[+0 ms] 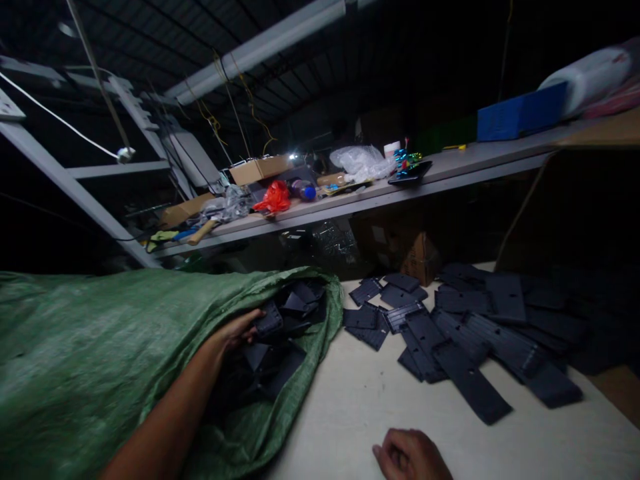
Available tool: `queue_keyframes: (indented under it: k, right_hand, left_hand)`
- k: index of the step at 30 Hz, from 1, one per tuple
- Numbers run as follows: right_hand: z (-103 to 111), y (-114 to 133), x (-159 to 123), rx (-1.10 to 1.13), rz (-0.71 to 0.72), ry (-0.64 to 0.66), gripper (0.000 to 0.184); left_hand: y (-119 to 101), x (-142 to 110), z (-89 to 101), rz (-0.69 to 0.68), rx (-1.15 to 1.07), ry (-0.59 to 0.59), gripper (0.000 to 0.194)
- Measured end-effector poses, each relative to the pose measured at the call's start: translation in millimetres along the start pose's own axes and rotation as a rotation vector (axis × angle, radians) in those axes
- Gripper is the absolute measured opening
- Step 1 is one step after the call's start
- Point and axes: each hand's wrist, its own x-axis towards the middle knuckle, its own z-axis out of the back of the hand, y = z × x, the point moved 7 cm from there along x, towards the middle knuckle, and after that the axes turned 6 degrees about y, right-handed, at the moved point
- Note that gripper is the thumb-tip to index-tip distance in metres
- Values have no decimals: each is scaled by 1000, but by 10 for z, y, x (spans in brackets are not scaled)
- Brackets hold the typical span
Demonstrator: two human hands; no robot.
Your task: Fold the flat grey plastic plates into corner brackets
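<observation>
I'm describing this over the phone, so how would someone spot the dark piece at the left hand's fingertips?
Start with the big green woven sack on the left, its mouth opening toward the pale tabletop. Inside that mouth, among jumbled dark plastic pieces, is the left hand. The dark piece sits at its fingertips; its neighbours lie farther right or below.

You wear the one camera on your head, so it looks from your side of the green sack [90,340], forward and down, close enough to see into its mouth. The wide view takes in the tabletop [345,407] right of the sack, the shelf [460,160] beyond it and the roof [145,27] high above it, all tilted sideways.
</observation>
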Motion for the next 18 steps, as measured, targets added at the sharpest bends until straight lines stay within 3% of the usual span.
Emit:
queue_keyframes:
  k: [13, 16, 18]
  right_hand:
    - [14, -12, -60, -37, 41, 63, 46]
    - [7, -28, -74, -29, 44, 69, 47]
    - [20, -20, -76, -26, 43, 52, 49]
  left_hand:
    - [176, -562, -224, 28, 51, 359, 40]
    - [141, -594, -197, 74, 112, 433, 35]
    - [72, -524, -105, 74, 126, 416, 40]
